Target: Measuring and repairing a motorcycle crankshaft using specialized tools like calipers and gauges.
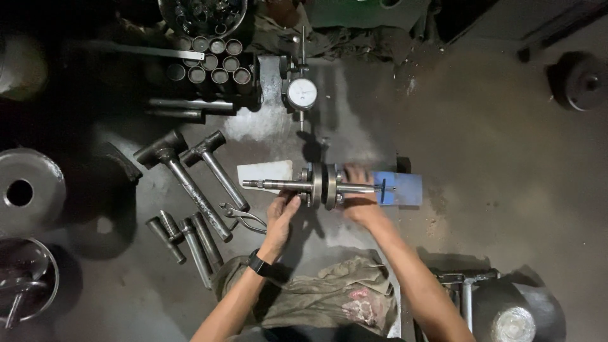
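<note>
1 head-worn camera looks almost straight down onto the dark workshop floor (494, 145), fairly near, both forearms entering from the bottom edge; the frame's corners are probably too dim to read.

Dim overhead light, dark corners, blurred right hand (360, 193).

Both forearms are bare, without sleeves; a black wristband (258, 263) sits just behind the left hand (280, 218).
</note>
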